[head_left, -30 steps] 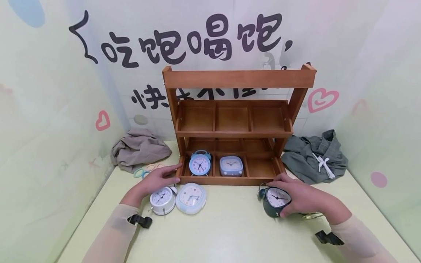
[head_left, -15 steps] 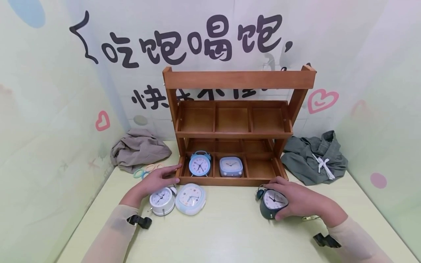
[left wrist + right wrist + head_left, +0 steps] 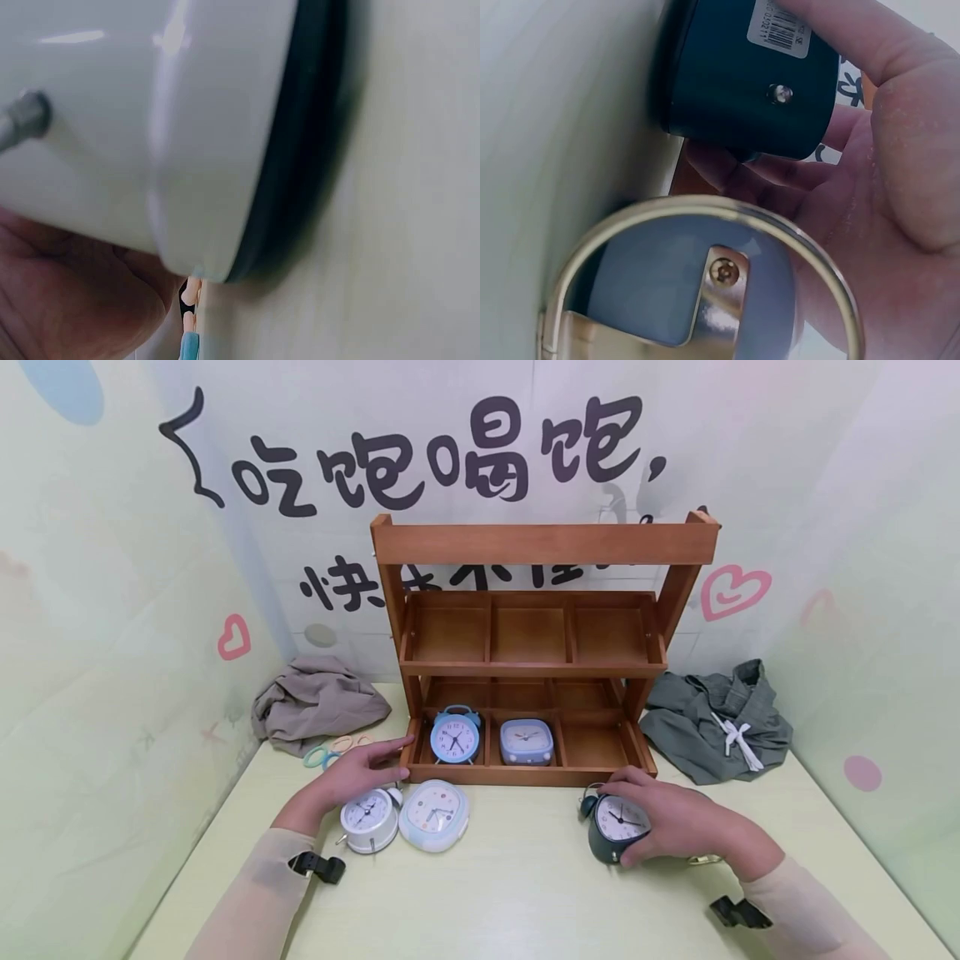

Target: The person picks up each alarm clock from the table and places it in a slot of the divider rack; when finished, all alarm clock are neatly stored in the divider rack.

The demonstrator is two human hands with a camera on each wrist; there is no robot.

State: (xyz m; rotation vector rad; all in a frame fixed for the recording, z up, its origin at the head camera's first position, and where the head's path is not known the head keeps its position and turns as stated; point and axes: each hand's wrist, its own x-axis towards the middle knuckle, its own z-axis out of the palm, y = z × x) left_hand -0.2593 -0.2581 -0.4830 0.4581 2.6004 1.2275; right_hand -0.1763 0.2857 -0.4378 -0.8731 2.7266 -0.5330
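My right hand (image 3: 678,818) grips a dark green alarm clock (image 3: 606,845), thumb on its near side and fingers over the far side. The clock lies face up and tilted on the table in front of the shelf's right end. My left hand (image 3: 358,774) reaches over a white twin-bell alarm clock (image 3: 371,835), its straight fingertips at the left edge of the wooden shelf (image 3: 525,774). Beside that clock lies a rounded white and pale blue clock (image 3: 433,839). The shelf's bottom row holds a blue twin-bell clock (image 3: 454,737) and a periwinkle square clock (image 3: 527,743).
Under my right wrist sits a grey clock (image 3: 652,277) with a gold handle (image 3: 705,204). A brown cloth (image 3: 318,702) lies left of the shelf, near scissors (image 3: 318,755). A dark grey cloth (image 3: 705,727) with white ties lies to its right.
My right hand has shifted the dark green clock slightly left along the table. My left hand has stayed at the shelf's edge.
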